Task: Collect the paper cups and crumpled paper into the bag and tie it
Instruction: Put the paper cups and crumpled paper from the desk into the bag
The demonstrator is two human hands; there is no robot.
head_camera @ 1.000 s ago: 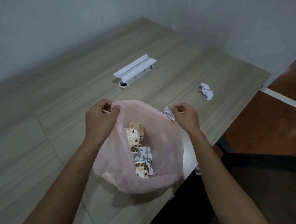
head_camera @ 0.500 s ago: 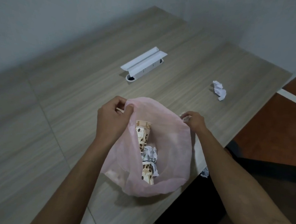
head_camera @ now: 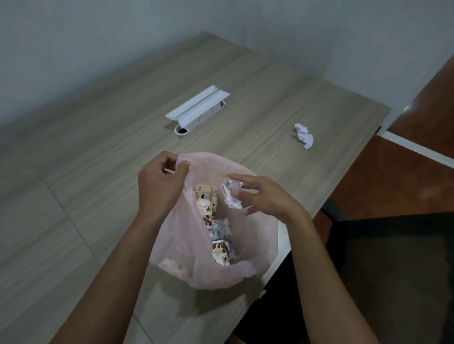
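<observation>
While your left hand [head_camera: 162, 187] pinches the far-left rim of the pink bag [head_camera: 256, 239], thumb and fingers closed on the thin plastic, your right hand [head_camera: 261, 197] sits over the bag's mouth with its fingers spread loose. A paper ball [head_camera: 231, 195] lies just at those fingertips, above the opening; you cannot tell from this angle whether the fingers touch it or it is already free, but the hand is not clenched round it.

Your bag rests on the table [head_camera: 89, 164] near its right edge, mouth gaping toward you. Inside it you can see a patterned cup [head_camera: 205, 205] lying near the top, a second cup [head_camera: 220, 253] lower down, and a crumpled wad [head_camera: 219, 230] between the two.

One more paper ball [head_camera: 304, 136] sits on the table well beyond the bag, toward the far right corner. A white cable box [head_camera: 197, 109] with its lid propped open is set into the tabletop farther back, apart from everything else
</observation>
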